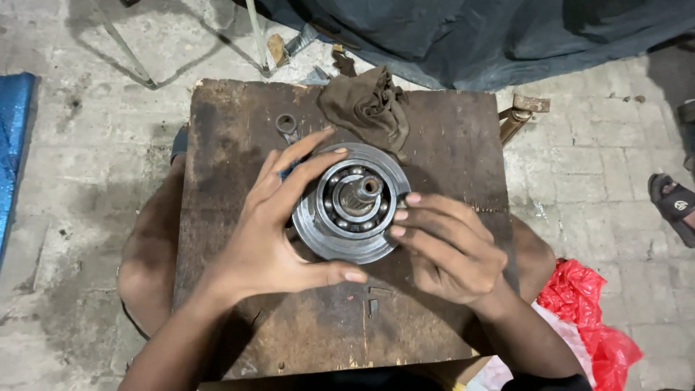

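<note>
A round grey metal hub (327, 233) with an exposed ball bearing and a short shaft (362, 191) in its middle rests on a dark wooden board (239, 145). My left hand (271, 232) wraps the hub's left side, fingers over its top rim and thumb under its lower edge. My right hand (449, 250) holds the hub's right rim with its fingertips. Behind the hub lies a crumpled brown rag (365, 105), and a ring spanner end (286, 124) shows beside it.
The board lies across my knees above a paved floor. A red plastic bag (590, 311) lies at the right, a sandalled foot (673, 203) at the far right. Dark cloth (470, 36) covers the top, with a blue sheet (13, 130) at the left and metal legs (257, 36) behind.
</note>
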